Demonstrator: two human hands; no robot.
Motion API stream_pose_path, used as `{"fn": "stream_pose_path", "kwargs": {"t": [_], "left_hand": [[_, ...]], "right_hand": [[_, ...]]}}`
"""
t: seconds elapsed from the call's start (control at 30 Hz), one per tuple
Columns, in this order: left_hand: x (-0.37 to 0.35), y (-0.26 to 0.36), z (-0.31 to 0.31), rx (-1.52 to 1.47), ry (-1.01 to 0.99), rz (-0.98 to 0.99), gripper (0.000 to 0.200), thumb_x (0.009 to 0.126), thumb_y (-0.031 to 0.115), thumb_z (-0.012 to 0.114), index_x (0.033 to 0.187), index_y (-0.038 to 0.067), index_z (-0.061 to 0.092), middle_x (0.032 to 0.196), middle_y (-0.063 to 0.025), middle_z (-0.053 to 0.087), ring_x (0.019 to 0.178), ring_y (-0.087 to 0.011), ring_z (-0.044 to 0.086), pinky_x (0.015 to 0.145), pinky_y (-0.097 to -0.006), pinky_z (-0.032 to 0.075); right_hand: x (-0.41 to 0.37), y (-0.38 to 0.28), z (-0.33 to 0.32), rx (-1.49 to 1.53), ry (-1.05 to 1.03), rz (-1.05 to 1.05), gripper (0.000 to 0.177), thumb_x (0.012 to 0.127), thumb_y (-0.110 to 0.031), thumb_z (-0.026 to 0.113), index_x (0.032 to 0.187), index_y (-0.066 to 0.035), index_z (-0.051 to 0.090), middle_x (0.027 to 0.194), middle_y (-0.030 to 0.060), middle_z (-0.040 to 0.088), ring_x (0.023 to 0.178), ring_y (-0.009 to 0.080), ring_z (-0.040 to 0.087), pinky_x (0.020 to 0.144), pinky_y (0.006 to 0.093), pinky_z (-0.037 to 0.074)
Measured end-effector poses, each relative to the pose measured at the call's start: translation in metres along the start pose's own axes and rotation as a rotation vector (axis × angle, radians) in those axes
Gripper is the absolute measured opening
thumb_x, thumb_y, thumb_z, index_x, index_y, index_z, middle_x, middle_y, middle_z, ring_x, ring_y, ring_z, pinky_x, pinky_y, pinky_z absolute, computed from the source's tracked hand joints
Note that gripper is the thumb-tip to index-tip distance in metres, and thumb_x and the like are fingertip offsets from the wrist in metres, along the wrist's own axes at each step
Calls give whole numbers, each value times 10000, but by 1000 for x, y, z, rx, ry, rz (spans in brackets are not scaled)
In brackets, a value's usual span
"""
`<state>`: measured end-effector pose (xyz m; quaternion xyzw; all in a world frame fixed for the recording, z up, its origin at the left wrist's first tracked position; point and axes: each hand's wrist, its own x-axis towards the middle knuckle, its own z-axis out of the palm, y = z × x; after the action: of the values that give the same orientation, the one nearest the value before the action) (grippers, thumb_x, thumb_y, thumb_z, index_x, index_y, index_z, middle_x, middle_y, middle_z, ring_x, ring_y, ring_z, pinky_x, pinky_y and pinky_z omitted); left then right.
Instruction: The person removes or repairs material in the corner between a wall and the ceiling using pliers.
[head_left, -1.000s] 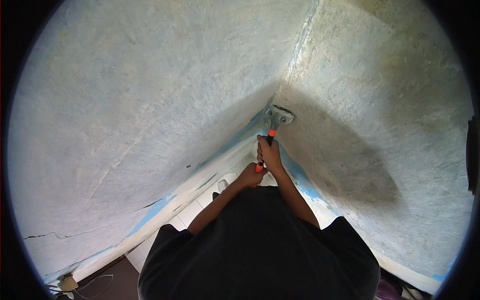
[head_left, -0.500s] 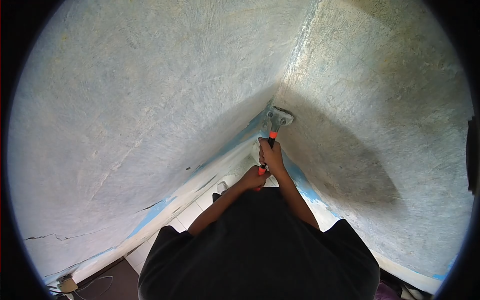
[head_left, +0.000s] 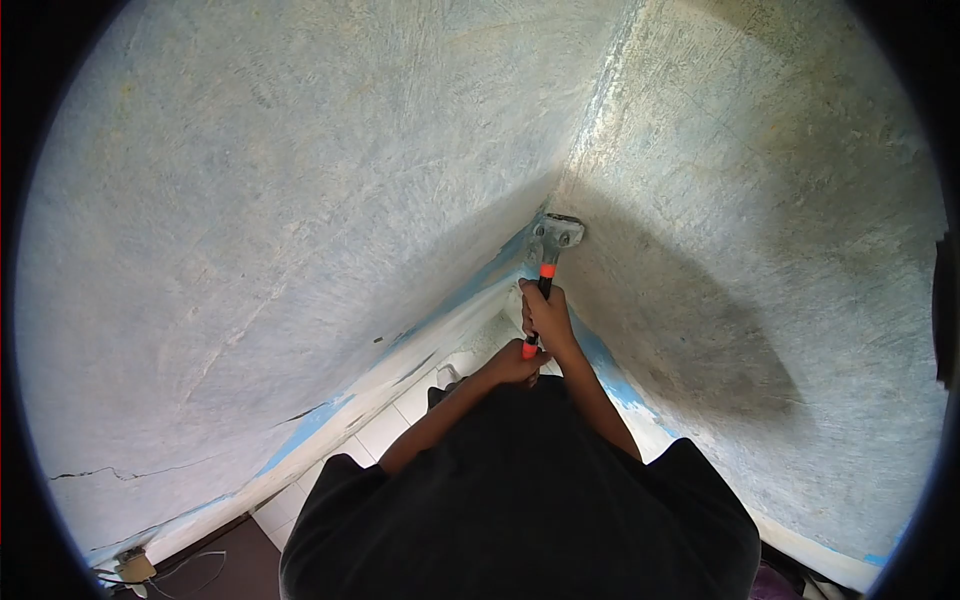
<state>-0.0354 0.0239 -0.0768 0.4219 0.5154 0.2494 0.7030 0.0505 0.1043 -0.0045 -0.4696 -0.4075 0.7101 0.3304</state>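
Note:
Both my hands are closed around a long-handled scraper (head_left: 548, 270) with a black and orange handle and a wide grey metal head. My right hand (head_left: 547, 315) grips the upper part of the handle, below the orange band. Lower down, my left hand (head_left: 518, 364) wraps the handle's end near my chest. The scraper's head lies against the right wall (head_left: 690, 290), close to the corner where it meets the left wall (head_left: 300, 200). Both walls look worn and greyish, with patches of blue paint (head_left: 310, 425) low down.
White floor tiles (head_left: 380, 432) show below the left wall. At the lower left is a socket box (head_left: 135, 567) with wires, beside a dark brown surface (head_left: 245, 560). A crack (head_left: 115, 472) runs across the left wall. Purple cloth (head_left: 775, 583) shows at lower right.
The scraper and both hands have shifted slightly downward, toward my body. The scraper's head stays by the corner, and both grips remain closed.

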Motion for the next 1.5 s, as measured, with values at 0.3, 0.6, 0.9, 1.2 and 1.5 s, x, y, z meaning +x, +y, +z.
{"fn": "stream_pose_path", "kwargs": {"t": [0.3,0.6,0.9,1.2,1.5], "left_hand": [[6,-10,2,3,53,45,406,914,335,562,629,45,554,527,-44,562,454,-146,541,478,-314,438],[2,1,3,4,89,46,357,927,304,581,685,45,540,536,-30,538,480,-133,531,494,-307,428],[5,-6,-1,-3,66,50,339,919,280,600,682,46,539,538,-37,533,485,-133,526,497,-302,431],[-10,6,6,-37,106,-20,348,884,312,630,670,55,531,537,-25,521,460,-131,504,456,-297,403],[-12,11,21,-172,231,-16,335,876,281,620,650,59,512,525,-22,505,426,-130,480,421,-293,370]], "right_hand": [[1,1,0,-8,4,-23,374,925,-278,570,621,-119,421,493,-36,371,362,72,341,350,254,279],[7,1,-2,6,11,-73,419,921,-256,560,555,-91,438,436,-7,395,328,104,370,343,287,289],[3,-6,2,-23,23,-72,433,914,-252,551,533,-88,428,430,3,396,320,119,385,336,297,295],[1,2,3,-4,21,-62,426,924,-268,554,559,-89,426,443,2,389,329,116,383,341,288,303],[3,-4,1,-77,19,-69,424,931,-275,555,579,-88,411,453,0,375,335,114,386,341,288,317]]}}
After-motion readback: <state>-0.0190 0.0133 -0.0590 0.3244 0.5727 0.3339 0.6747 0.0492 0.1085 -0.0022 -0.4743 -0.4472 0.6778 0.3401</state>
